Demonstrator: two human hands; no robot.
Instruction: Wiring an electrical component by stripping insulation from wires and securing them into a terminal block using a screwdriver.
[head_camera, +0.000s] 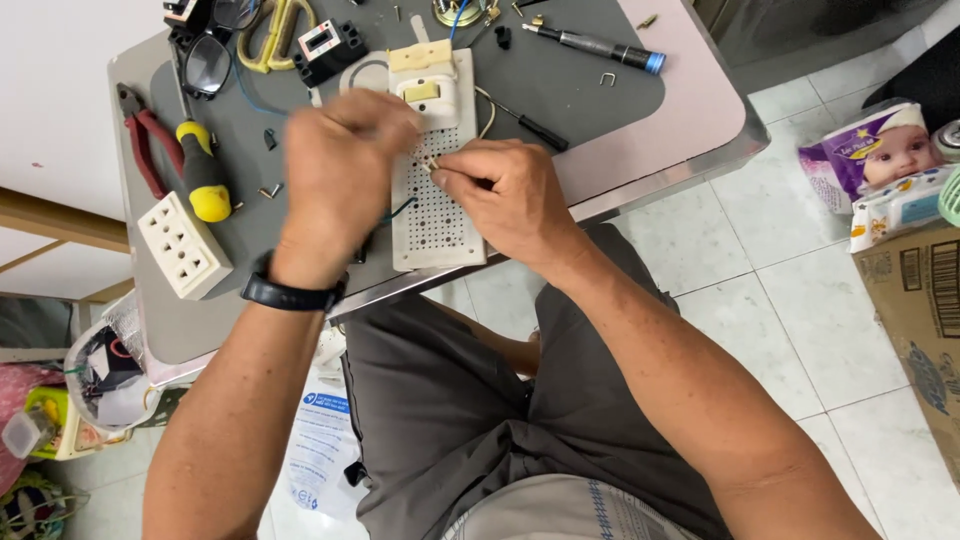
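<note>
Both my hands meet over a white perforated board (437, 220) lying on the dark grey mat (590, 95). My left hand (335, 170), with a black watch at the wrist, is blurred and pinches something small above the board's upper half. My right hand (510, 195) pinches a small brass piece at the same spot. A cream switch block (428, 85) sits at the board's far end. A thin dark wire (400, 208) leaves the board's left edge under my left hand.
On the mat lie red-handled pliers (140, 140), a yellow-handled screwdriver (203, 172), a white multi-socket (183, 245), glasses (207, 62), yellow scissors (272, 32), a black breaker (328, 48), a black screwdriver (530, 127) and a blue-tipped tool (600, 47). A cardboard box (925, 340) and packets stand right, on the tiled floor.
</note>
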